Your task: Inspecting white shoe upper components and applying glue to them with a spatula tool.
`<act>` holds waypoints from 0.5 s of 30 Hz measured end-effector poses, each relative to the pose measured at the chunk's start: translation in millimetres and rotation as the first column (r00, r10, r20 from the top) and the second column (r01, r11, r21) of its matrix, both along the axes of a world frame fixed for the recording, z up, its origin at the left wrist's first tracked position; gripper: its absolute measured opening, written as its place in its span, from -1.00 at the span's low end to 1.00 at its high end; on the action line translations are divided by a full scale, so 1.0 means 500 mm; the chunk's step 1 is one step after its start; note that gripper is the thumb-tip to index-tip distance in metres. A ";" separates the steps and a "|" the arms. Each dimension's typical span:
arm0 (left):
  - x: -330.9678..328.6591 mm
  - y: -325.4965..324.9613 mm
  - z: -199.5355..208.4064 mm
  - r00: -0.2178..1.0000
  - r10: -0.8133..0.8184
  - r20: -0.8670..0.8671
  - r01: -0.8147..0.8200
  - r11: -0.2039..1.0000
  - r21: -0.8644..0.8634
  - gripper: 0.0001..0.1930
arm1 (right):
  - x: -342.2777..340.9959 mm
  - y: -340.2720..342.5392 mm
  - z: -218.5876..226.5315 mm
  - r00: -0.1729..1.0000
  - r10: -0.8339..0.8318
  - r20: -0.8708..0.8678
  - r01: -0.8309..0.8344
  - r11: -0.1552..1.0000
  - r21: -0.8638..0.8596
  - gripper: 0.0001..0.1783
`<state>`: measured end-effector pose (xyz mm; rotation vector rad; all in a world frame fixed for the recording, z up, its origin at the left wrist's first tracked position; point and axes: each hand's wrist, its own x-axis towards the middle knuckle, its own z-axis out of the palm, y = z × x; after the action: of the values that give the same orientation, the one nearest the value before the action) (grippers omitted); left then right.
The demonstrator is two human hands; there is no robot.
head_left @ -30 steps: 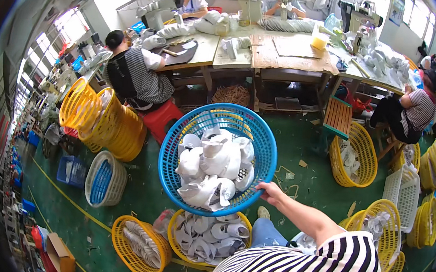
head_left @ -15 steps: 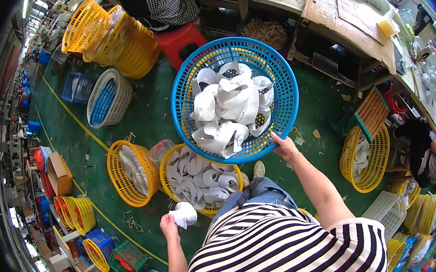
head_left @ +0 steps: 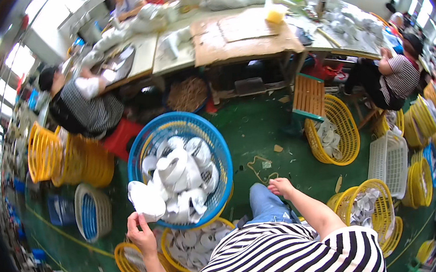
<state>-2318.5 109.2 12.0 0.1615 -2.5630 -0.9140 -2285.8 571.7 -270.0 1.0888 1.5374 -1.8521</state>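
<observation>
In my left hand is a curved white piece, soft-looking and pinched between fingers and thumb. It overlaps the near left rim of a round blue plastic basket. Inside that basket lies a heap of similar curled white pieces. The blue basket rests above a yellow basket that also holds white pieces; whether they touch is hidden. My right hand is off to the right of the blue basket, over my thigh, fingers loosely bent with nothing visible in them.
A person on a red stool sits beyond the blue basket at a long worktable. Yellow baskets are stacked left. A yellow basket under a wooden-slatted stool and another yellow basket stand right. String lies on the floor.
My right hand has let go of the blue basket's rim. My left hand has lifted the white piece up to the basket's edge. The view has turned right and up.
</observation>
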 end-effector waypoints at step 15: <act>-0.158 0.166 -0.216 0.904 0.065 0.422 0.192 0.822 -0.536 -0.67 | -0.255 0.548 -0.031 0.988 -0.116 0.101 0.095 0.976 0.197 -0.84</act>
<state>-2397.7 192.4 -96.0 0.1015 -3.1409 -0.0851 -2413.5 845.7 -285.2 1.3629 1.6465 -1.7043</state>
